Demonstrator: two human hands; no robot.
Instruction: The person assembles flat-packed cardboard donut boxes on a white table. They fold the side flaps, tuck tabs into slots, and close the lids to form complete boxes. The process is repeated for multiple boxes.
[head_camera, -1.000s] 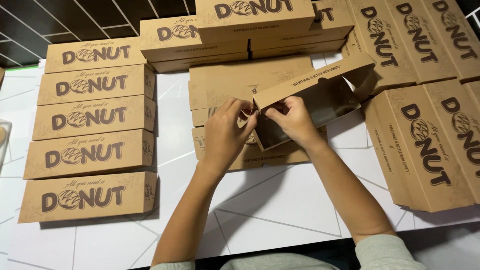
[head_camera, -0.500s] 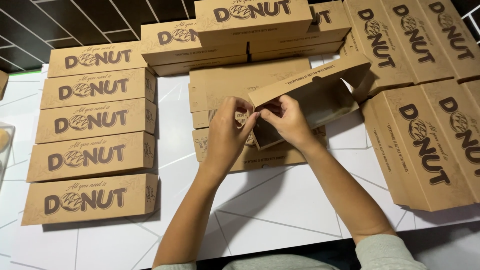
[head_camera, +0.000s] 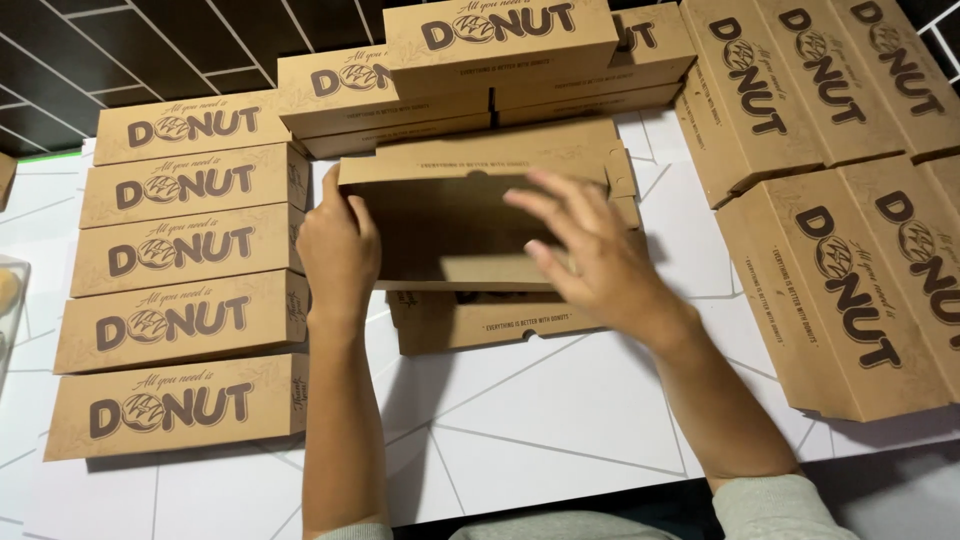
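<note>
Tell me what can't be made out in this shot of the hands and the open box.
Head view only:
- Inside of the open box: the right hand covers part of it.
- Left hand: fingertips hidden behind the box's left end.
- Flat boxes underneath: mostly covered.
- Clear container: cut off at the left edge.

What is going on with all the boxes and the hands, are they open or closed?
Box in the middle: open, its lid up.
Left hand: gripping the open box's left end.
Right hand: fingers spread, over the open box's right side.
Flat box pieces underneath: lying flat, unfolded.
Five boxes on the left: closed, in a column.
Boxes at the back: closed, stacked.
Boxes on the right: closed, side by side.
</note>
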